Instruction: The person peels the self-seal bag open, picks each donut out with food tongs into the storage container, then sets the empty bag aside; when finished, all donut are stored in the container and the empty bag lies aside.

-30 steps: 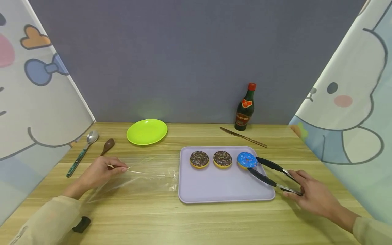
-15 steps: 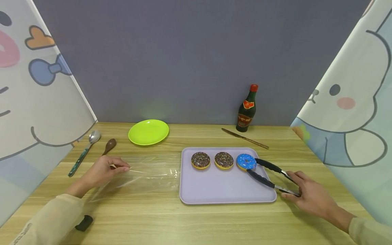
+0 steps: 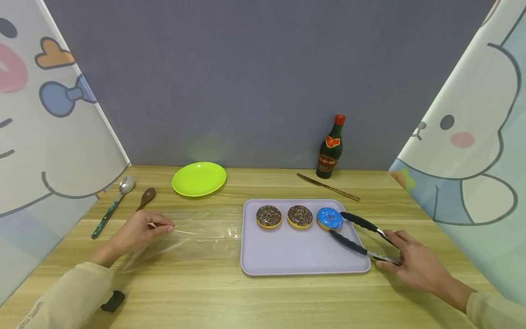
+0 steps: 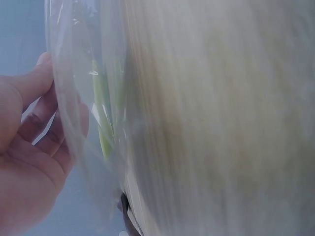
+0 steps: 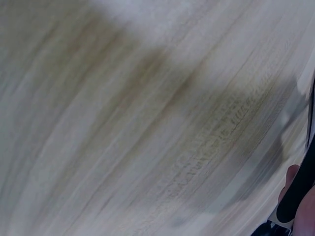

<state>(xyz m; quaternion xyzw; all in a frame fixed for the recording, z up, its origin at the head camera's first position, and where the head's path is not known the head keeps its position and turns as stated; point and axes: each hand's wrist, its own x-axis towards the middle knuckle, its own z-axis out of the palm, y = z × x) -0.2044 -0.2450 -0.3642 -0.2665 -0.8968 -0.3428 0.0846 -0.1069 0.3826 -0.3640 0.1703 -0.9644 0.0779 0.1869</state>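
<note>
My left hand [image 3: 139, 234] pinches the edge of a clear plastic bag [image 3: 205, 233] between thumb and fingers. The bag lies toward the tray's left edge; in the left wrist view its film [image 4: 93, 98] hangs in front of the fingertips. With my right hand [image 3: 421, 264] I hold black-and-steel tongs [image 3: 351, 242], their arms spread. The tongs' tips stand at the right and front sides of a blue sprinkled donut [image 3: 330, 218]. That donut rests on a lilac tray [image 3: 304, 256], beside two chocolate donuts [image 3: 269, 216] [image 3: 300, 216] in a row.
A lime-green plate [image 3: 199, 179] stands at the back left. Near it lie a metal spoon [image 3: 112, 212] and a brown wooden spoon [image 3: 147, 197]. A knife [image 3: 328, 186] and a dark green bottle [image 3: 330, 148] are behind the tray. A small black object [image 3: 113, 301] lies by the left sleeve.
The tongs' tips have spread a little from the blue donut's sides and shifted slightly left. The blue donut sits slightly further left on the tray. My left hand stays on the bag.
</note>
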